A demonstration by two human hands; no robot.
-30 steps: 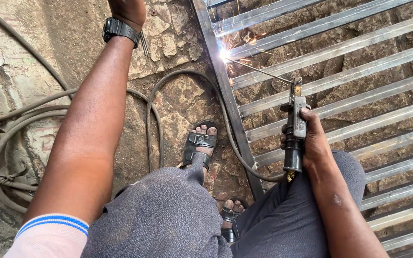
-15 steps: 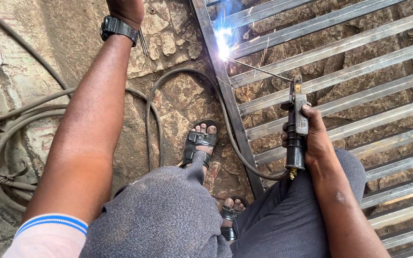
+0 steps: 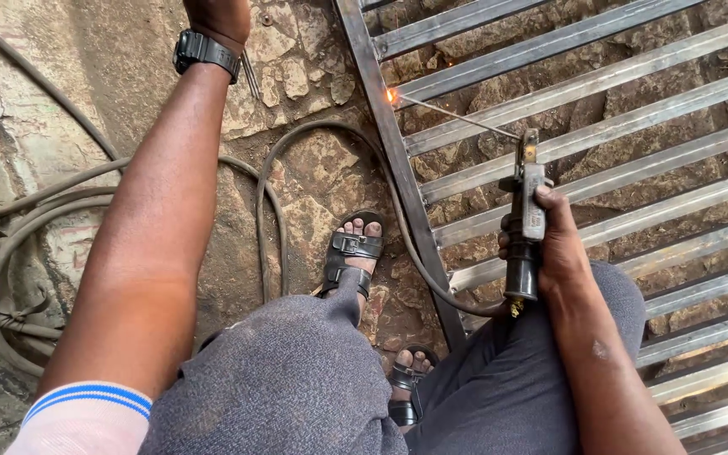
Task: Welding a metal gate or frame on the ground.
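Observation:
My right hand grips a welding electrode holder. Its thin rod reaches up-left, and the tip glows orange at a joint of the steel grille lying on the stone ground. My left hand is raised at the top edge of the view, with a black wristwatch on the wrist. Thin metal rods hang below it; the fingers are cut off by the frame. My feet in black sandals rest beside the grille's long side bar.
A grey welding cable loops over the stone ground from the holder's base past my left foot. More hoses lie coiled at the left. The grille's bars fill the right half of the view.
The bright arc and sparks at the rod tip have died down to a small orange glow. My right hand and the holder stay almost in place.

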